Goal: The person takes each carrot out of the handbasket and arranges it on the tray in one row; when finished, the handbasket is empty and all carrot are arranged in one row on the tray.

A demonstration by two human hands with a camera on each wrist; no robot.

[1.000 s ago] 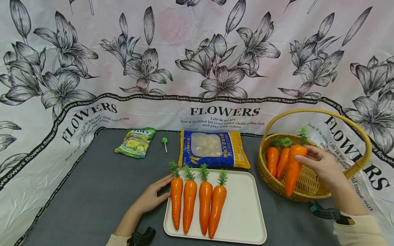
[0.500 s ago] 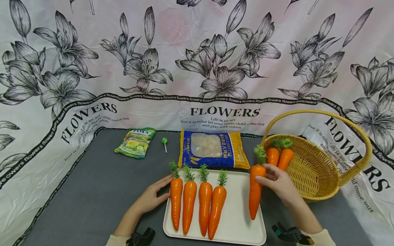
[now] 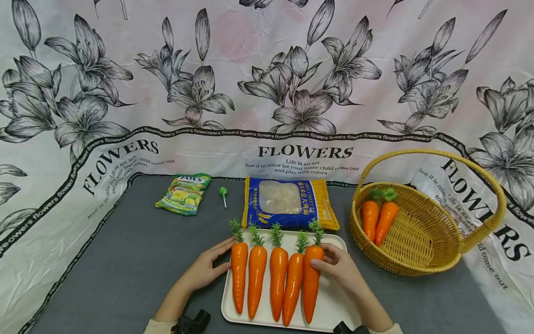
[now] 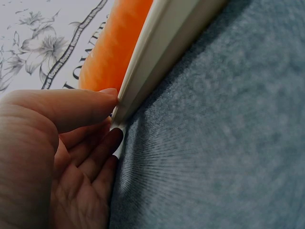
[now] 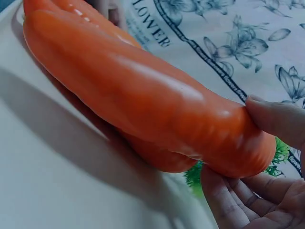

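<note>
In the head view my right hand (image 3: 340, 268) pinches a carrot (image 3: 313, 278) with a green leafy top, thumb on the front and fingers behind. The right wrist view shows this carrot (image 5: 157, 90) gripped near its thick end, close over the white tray. Several similar carrots (image 3: 257, 280) lie side by side on the tray (image 3: 333, 301), tips toward me; the held one lines up right of them. My left hand (image 3: 204, 266) rests at the tray's left edge. In the left wrist view its thumb (image 4: 90, 107) touches the rim and its other fingers are lightly bent alongside.
A yellow wicker basket (image 3: 434, 232) at the right holds two carrots (image 3: 385, 222). Behind the tray lies a blue and yellow pasta bag (image 3: 288, 204). A green candy bag (image 3: 185, 194) and a green lollipop (image 3: 223, 191) lie further left on the grey table (image 3: 137, 241).
My right hand has carried a carrot from the basket leftward over the tray, to the right of the others. The basket now holds two. My left hand has stayed at the tray's edge.
</note>
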